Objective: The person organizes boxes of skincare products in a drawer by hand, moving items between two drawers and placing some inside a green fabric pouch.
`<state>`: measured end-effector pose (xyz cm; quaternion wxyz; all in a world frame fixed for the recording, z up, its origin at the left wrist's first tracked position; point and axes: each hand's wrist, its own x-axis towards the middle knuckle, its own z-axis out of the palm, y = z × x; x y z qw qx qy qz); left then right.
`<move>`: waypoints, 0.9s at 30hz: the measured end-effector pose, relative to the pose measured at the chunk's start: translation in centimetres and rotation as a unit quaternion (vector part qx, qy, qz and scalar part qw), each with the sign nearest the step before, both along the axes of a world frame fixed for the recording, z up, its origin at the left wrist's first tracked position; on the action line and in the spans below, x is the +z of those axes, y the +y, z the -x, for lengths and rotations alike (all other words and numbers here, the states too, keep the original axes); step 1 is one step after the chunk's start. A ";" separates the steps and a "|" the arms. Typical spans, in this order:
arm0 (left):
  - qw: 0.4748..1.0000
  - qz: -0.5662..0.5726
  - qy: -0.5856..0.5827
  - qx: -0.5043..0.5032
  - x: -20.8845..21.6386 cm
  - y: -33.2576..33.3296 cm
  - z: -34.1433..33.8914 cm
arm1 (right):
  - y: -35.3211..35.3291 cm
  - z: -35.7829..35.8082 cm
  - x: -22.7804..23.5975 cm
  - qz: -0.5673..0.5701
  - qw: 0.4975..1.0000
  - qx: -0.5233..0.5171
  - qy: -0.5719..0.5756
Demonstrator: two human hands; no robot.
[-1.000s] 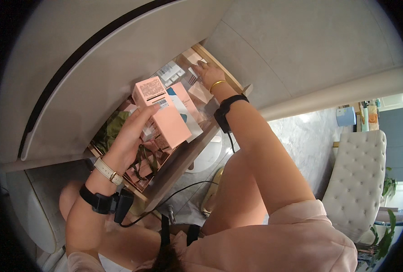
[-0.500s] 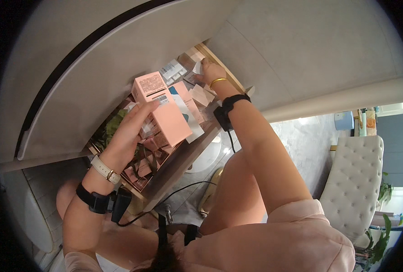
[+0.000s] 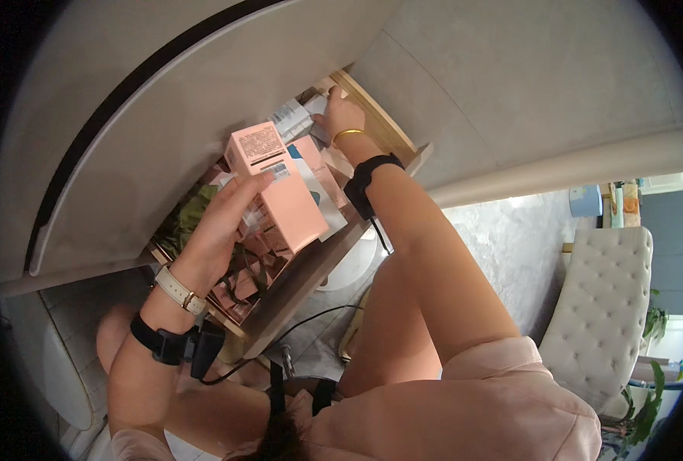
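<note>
A large pink carton (image 3: 291,209) is in my left hand (image 3: 232,201), whose thumb lies across the printed side. It is held tilted above the drawer's contents. At the drawer's far right corner my right hand (image 3: 343,115) has its thumb and fingers closed on a small white box (image 3: 318,107). Part of that box is hidden behind the fingers. Close beside it is a silver-grey printed box (image 3: 291,118). A flat pink box (image 3: 316,165) and a white-and-blue packet (image 3: 328,206) lie under and beside the pink carton.
The open wooden drawer (image 3: 376,115) is packed with small boxes, dark ribbon straps (image 3: 243,278) and a green bag-like item (image 3: 186,219). A pale cabinet front (image 3: 165,100) rises over its far side. A black cable (image 3: 311,315) runs near my knees. A tufted bench (image 3: 595,307) stands at right.
My right hand has moved farther and slightly left into the drawer's corner, and the small white box has shifted toward the silver-grey one. My left hand and the pink carton have barely moved.
</note>
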<state>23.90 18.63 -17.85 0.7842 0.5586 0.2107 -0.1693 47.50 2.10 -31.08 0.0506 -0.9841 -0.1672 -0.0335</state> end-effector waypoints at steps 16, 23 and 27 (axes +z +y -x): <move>1.000 0.011 0.016 0.016 -1.4 0.6 0.3 | -2.0 -3.1 -2.8 -0.091 0.982 0.011 0.162; 0.999 0.010 0.032 0.016 -1.8 0.8 0.4 | -0.4 -2.7 -1.5 -0.224 0.952 0.042 0.204; 0.999 0.007 0.046 0.020 -1.5 1.0 0.7 | 3.7 0.5 -1.1 -0.122 0.973 0.101 0.167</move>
